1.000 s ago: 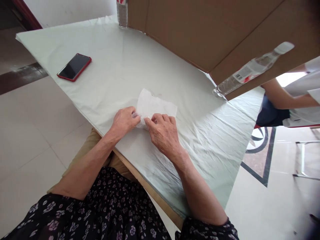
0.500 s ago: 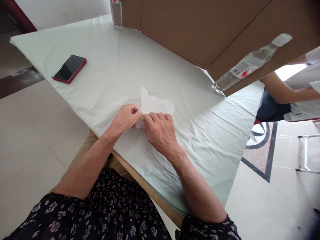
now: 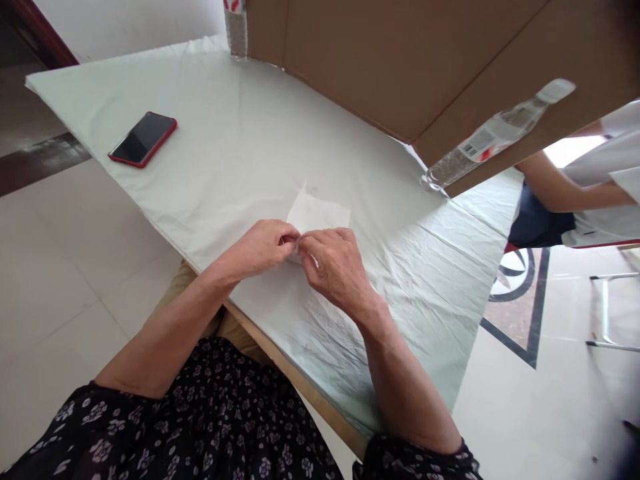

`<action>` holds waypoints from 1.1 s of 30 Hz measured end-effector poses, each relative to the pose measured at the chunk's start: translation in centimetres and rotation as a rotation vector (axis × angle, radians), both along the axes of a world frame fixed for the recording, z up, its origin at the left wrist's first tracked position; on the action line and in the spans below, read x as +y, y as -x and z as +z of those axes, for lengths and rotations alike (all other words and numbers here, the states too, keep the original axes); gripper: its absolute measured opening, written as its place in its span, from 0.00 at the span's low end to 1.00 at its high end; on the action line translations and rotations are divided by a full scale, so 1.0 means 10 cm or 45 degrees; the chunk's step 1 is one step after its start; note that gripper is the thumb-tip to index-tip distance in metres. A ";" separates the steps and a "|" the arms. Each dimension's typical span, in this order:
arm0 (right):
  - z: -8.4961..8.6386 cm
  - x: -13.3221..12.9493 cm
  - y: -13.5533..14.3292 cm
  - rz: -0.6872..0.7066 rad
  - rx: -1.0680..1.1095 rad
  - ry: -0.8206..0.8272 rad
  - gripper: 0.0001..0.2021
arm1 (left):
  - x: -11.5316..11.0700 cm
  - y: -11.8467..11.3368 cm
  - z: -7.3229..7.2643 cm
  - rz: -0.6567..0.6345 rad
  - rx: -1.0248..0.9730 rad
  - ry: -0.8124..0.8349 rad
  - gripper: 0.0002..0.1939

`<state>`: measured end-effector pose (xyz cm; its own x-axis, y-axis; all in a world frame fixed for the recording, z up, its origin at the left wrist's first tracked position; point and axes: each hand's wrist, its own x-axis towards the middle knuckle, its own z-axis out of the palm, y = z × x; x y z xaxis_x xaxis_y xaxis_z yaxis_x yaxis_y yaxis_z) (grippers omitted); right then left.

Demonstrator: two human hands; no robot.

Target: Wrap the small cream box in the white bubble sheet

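A thin white sheet of tissue paper lies on the white-covered table, its near edge lifted. My left hand and my right hand meet at that near edge, thumbs and fingertips pinching it together. The paper's near part is hidden behind my fingers; its far part stands up slightly off the cloth.
A red-cased phone lies at the table's far left. A large cardboard sheet stands along the back, with one plastic water bottle leaning on it and another bottle upright. Another person's arm shows at right.
Both hands have drawn closer together and slightly toward me, gathering the tissue's near edge. Less of the paper shows flat on the cloth than before.
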<state>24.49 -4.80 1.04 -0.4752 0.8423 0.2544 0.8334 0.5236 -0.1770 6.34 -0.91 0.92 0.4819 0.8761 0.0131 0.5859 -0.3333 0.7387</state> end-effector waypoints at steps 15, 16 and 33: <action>-0.29 -0.26 -0.58 -0.785 0.768 0.825 0.44 | -0.15 -0.10 -0.07 -0.064 0.289 -0.275 0.12; -0.31 -0.22 -0.55 -0.801 0.810 0.844 0.46 | -0.16 -0.10 -0.06 -0.069 0.319 -0.277 0.12; -0.26 0.05 -0.19 -0.684 0.957 0.415 0.41 | -0.13 -0.18 0.03 -0.175 0.522 -0.322 0.12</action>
